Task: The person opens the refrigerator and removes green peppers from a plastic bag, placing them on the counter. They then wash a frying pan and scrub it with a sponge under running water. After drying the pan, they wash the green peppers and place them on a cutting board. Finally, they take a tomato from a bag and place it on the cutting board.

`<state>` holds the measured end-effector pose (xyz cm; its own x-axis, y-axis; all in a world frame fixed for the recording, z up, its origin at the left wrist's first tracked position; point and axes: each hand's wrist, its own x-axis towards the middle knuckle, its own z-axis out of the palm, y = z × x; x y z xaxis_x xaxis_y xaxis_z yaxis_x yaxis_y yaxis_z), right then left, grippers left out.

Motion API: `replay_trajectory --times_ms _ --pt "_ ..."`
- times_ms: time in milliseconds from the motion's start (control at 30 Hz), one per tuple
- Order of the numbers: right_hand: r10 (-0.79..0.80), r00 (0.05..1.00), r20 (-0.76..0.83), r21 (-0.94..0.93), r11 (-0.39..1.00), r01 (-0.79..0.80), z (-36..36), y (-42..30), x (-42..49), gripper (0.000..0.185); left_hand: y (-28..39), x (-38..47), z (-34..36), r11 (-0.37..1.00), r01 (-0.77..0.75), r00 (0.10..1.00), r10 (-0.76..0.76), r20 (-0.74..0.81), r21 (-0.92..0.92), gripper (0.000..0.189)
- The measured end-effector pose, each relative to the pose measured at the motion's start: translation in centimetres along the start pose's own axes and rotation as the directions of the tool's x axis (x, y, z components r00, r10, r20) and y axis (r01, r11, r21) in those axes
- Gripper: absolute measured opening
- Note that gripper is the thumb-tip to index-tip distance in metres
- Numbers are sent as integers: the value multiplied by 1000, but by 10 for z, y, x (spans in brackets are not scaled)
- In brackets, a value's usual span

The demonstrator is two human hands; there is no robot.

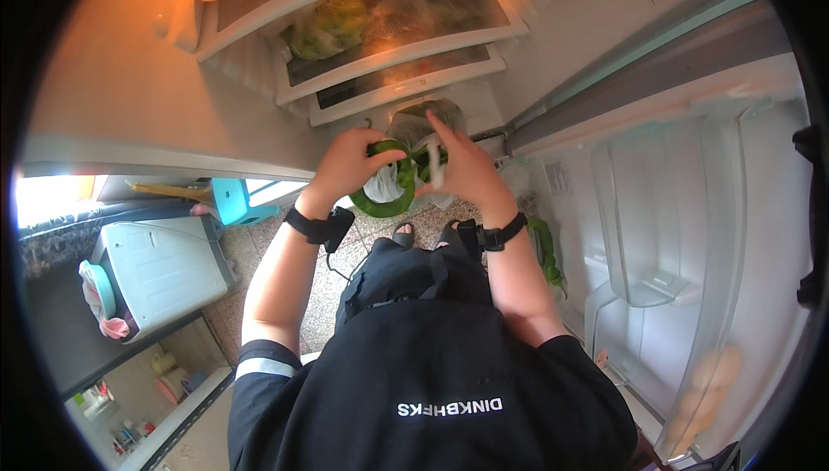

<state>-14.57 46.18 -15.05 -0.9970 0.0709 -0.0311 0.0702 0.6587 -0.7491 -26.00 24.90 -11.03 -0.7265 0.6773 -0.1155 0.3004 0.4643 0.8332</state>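
My left hand (346,163) grips long green peppers (388,207), with the thumb pressed over one that curves downward. Thin white plastic (384,183) shows inside that curve. Close to the right, my right hand (469,170) has its fingers spread around a clear plastic bag (421,120) with more green inside. Whether those fingers grip the bag I cannot tell. Both hands are in front of the lowest part of an open refrigerator, below its drawers (408,86).
On the right the open refrigerator door (654,212) has clear shelves, with eggs (706,400) in one and green peppers (547,251) in another. A bag of green produce (330,24) lies in an upper drawer. A white appliance (162,277) and a blue plastic stool (233,202) stand left.
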Motion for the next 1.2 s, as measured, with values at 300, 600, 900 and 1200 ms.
replay_trajectory --times_ms 300,600,900,1200 --pt "48 925 -376 71 997 -23 29 -18 2 75 77 20 -22 954 -182 982 187 2 239 32" --pt "136 757 -639 227 974 17 -7 -24 45 23 152 43 -49 909 -131 953 225 -202 395 31" --pt "605 590 -535 831 248 499 68 -17 95 31 149 60 -33 720 -182 887 415 -205 670 35" --pt "437 898 -49 891 -387 236 94 8 96 51 133 71 -19 658 -139 937 329 -117 740 37"
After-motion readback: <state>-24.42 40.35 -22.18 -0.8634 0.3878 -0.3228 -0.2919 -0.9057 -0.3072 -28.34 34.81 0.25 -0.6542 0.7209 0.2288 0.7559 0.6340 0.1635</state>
